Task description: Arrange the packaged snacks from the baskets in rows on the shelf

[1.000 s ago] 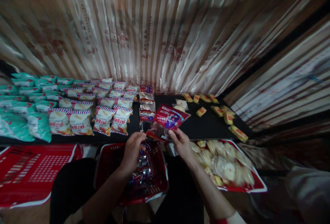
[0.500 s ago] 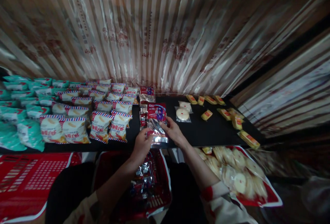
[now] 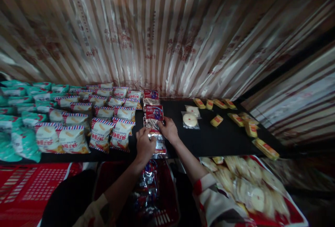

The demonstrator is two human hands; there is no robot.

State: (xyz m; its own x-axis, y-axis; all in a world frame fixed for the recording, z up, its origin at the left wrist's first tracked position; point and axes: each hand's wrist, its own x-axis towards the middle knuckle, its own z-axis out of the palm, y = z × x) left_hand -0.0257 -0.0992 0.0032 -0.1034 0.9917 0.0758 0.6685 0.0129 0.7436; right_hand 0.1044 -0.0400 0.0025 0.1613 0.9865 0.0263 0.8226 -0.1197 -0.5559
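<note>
A red and silver snack packet (image 3: 154, 112) lies on the black shelf at the middle, over other packets of its kind. My right hand (image 3: 169, 131) grips its right edge, thumb on top. Curled around its lower left side is my left hand (image 3: 145, 145), whose fingertips are partly hidden. Behind it, close to the striped sheet, rests another red packet (image 3: 151, 95). Below the shelf edge, a red basket (image 3: 176, 199) between my legs holds several shiny packets (image 3: 149, 185).
White puffed snack bags (image 3: 121, 134) and teal bags (image 3: 26, 140) stand in rows at left. On the right lie round white wrapped pieces (image 3: 190, 119) and small yellow packs (image 3: 216, 120). A basket of round wrapped pieces (image 3: 258, 199) sits lower right; a red crate (image 3: 39, 181) lower left.
The packet has come down and nearer to me, lining up over the packets beneath it. Both hands moved with it, and the view has shifted slightly.
</note>
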